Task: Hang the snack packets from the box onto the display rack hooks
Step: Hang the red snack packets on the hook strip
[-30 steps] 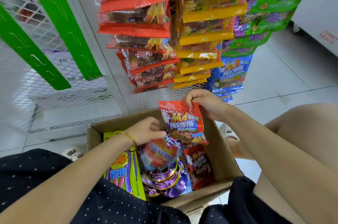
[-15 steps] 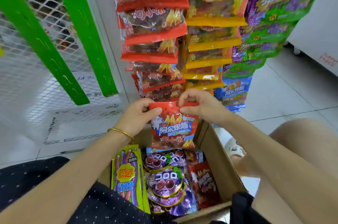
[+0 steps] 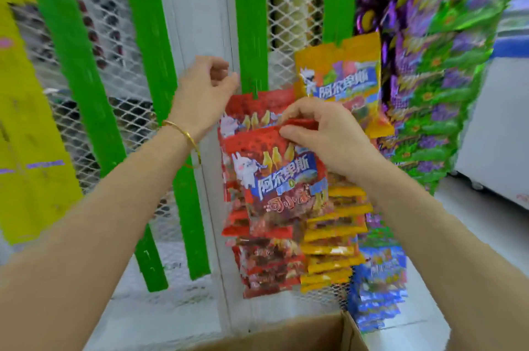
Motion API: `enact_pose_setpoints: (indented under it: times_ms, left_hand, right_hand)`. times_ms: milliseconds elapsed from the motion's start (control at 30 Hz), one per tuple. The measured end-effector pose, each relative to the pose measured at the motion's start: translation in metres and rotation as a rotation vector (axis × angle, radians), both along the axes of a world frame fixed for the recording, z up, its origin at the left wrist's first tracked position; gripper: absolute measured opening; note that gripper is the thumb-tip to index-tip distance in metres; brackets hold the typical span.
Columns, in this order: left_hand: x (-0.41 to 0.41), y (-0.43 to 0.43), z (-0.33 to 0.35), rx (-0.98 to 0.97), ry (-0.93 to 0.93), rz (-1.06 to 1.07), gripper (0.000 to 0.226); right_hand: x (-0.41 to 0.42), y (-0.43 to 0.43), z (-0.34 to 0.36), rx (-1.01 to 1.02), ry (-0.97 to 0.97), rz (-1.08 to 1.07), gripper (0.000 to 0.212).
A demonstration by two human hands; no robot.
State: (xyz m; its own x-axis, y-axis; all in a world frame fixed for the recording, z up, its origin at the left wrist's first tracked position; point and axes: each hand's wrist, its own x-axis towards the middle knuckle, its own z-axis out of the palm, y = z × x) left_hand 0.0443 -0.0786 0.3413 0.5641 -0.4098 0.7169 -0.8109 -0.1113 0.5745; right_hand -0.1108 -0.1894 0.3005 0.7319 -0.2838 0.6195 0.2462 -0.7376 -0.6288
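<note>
The right hand (image 3: 323, 136) pinches the top edge of the red snack packet (image 3: 282, 179) in a narrow grip. The packet hangs below it, long axis vertical, in front of the hung red packets (image 3: 266, 264). The lower end of the green strip (image 3: 249, 35) lies just up and left of that grip, so the top edge likely must go that way; the left hand (image 3: 204, 90) is the nearer of the 2 to it, fingers curled, and I cannot tell whether it holds anything.

Thin gold bangle (image 3: 187, 136) on the left wrist.
</note>
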Motion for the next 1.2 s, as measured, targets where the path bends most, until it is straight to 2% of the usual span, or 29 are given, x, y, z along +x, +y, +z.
enact_pose_setpoints:
  times_ms: [67, 133, 267, 400, 600, 767, 933, 1000, 1100, 1200]
  left_hand:
    - [0.010, -0.010, 0.022, -0.041, 0.016, -0.010, 0.024]
    - [0.016, -0.015, 0.039, -0.084, 0.068, -0.053, 0.004]
    - [0.012, -0.020, 0.063, -0.080, 0.091, -0.108, 0.020]
    - [0.010, -0.020, 0.077, 0.011, 0.058, -0.016, 0.033]
    - [0.006, -0.022, 0.081, 0.137, 0.131, -0.065, 0.029]
    - [0.003, -0.025, 0.081, 0.096, 0.240, -0.100, 0.028]
    - [0.001, -0.026, 0.079, 0.041, 0.356, -0.131, 0.021]
    - [0.001, -0.025, 0.076, 0.025, 0.367, -0.140, 0.021]
    - [-0.002, -0.022, 0.068, 0.001, 0.367, -0.155, 0.021]
    - [-0.005, -0.018, 0.051, -0.023, 0.215, -0.069, 0.019]
  right_hand:
    - [0.013, -0.005, 0.024, -0.038, -0.044, -0.035, 0.015]
    - [0.027, -0.011, 0.045, -0.091, -0.073, -0.088, 0.011]
    - [0.053, -0.018, 0.075, -0.085, -0.146, -0.128, 0.010]
    - [0.075, -0.021, 0.088, -0.124, -0.189, -0.209, 0.003]
    - [0.083, -0.019, 0.086, -0.164, -0.276, -0.322, 0.008]
    - [0.083, -0.014, 0.083, -0.205, -0.323, -0.369, 0.013]
    - [0.078, -0.013, 0.072, -0.158, -0.300, -0.302, 0.023]
    - [0.076, -0.013, 0.065, -0.139, -0.266, -0.278, 0.031]
    - [0.073, -0.012, 0.056, -0.144, -0.227, -0.276, 0.024]
    - [0.068, -0.008, 0.052, -0.137, -0.245, -0.299, 0.021]
